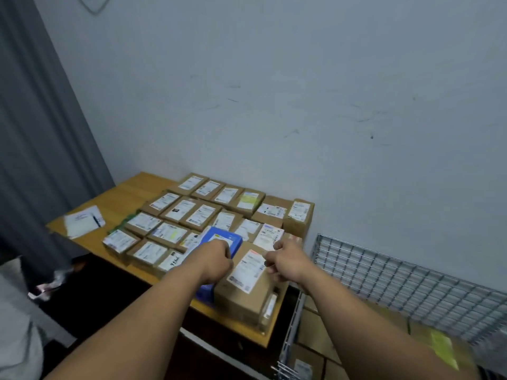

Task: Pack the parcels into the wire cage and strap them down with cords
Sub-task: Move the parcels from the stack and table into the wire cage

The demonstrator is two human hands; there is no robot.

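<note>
- Gripping the large parcel (247,286) at the near right corner of the table (129,193), we have our left hand (219,259) curled over its left edge and our right hand (286,260) curled over its right edge; blur hides how far the fingers wrap
- The wire cage (411,272) stands right of the table and lower, its mesh side along the far wall, with cartons (315,333) already lying flat in its bottom
- Rows of small parcels (189,212) fill the far and left part of the table, packed edge to edge, and a blue parcel (222,238) lies just left of the large one, partly under our left wrist
- We judge the packing is at an early stage, since most parcels sit on the table and we see no cords yet
- A grip on the side edges alone could slip if the parcel is heavy, and from this corner it would fall over the table edge or onto the cage rim
- Swinging it right, we could catch a bottom corner on the top wire of the cage and tip it out of our hands
- Lifting with our left wrist low could drag the blue parcel along and push the neighbouring rows out of line
- Setting it down askew on the cartons would leave gaps, and cords would later hold it poorly
</note>
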